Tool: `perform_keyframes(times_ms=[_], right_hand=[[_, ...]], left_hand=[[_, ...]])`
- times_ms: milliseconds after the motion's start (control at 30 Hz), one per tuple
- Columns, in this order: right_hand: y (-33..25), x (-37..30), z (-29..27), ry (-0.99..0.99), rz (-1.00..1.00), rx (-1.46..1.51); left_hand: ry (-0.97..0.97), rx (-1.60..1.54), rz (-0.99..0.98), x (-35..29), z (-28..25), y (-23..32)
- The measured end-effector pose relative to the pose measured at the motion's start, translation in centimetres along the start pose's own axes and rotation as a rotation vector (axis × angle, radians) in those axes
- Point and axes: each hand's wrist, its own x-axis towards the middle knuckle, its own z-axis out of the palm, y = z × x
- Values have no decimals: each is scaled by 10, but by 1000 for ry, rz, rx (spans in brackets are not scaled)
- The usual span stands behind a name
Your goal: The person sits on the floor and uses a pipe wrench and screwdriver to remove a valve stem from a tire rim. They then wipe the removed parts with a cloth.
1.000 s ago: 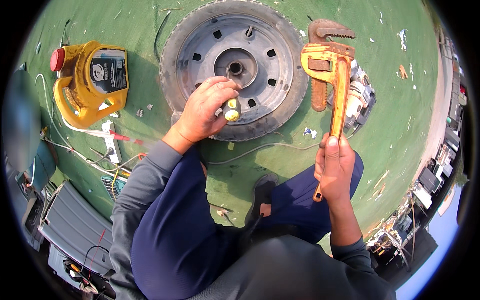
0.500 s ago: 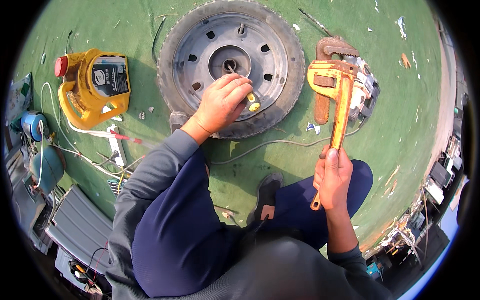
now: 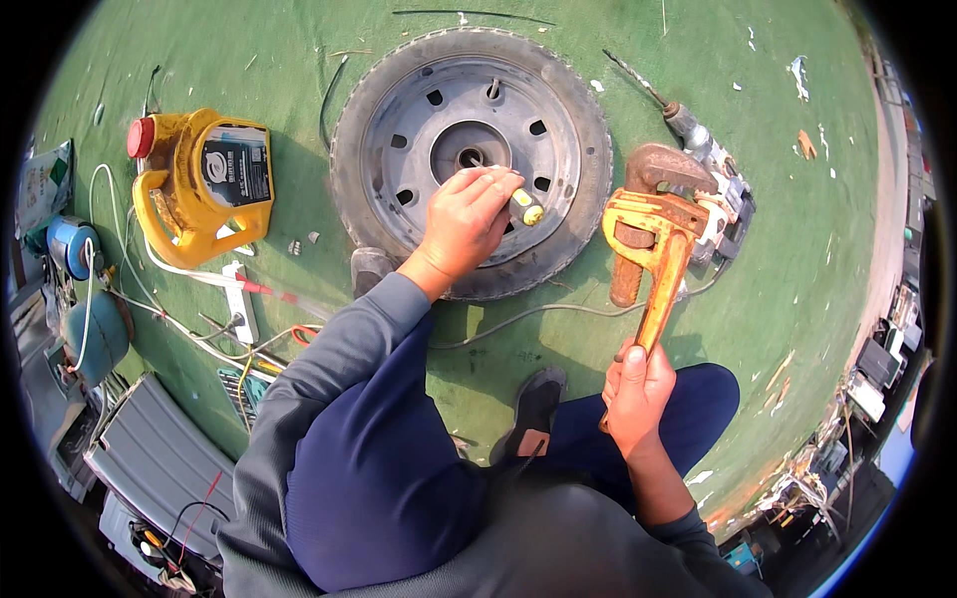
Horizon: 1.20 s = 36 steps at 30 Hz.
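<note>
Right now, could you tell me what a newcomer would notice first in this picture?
A grey wheel with a black tyre lies flat on the green mat, the left hand over its hub holding a small yellow-tipped tool. To its right, the right hand grips a big orange pipe wrench. A yellow plastic jug sits left.

A grey wheel [image 3: 471, 159] ringed by a black tyre is seen on green turf [image 3: 778, 249]. At three o'clock a yellow-orange pipe wrench [image 3: 653, 254] with rust-brown jaws is shown; at nine o'clock, a yellow jug [image 3: 194, 184] with a red cap.
</note>
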Motion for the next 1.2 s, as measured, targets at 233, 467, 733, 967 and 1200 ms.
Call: perform_keyframes(times_ms=[233, 467, 733, 967, 1200], right_hand=[[21, 21, 8, -115, -69, -111], [38, 23, 19, -65, -80, -160], [58, 19, 17, 46, -323, -206], [77, 50, 37, 48, -353, -463], [85, 25, 3, 89, -184, -302]], left_hand=[[-7, -17, -79, -9, -9, -2], [12, -40, -82, -9, -5, -7], [37, -6, -61, -4, 3, -10], [73, 15, -99, -4, 5, -11], [6, 96, -178, -12, -1, -20]])
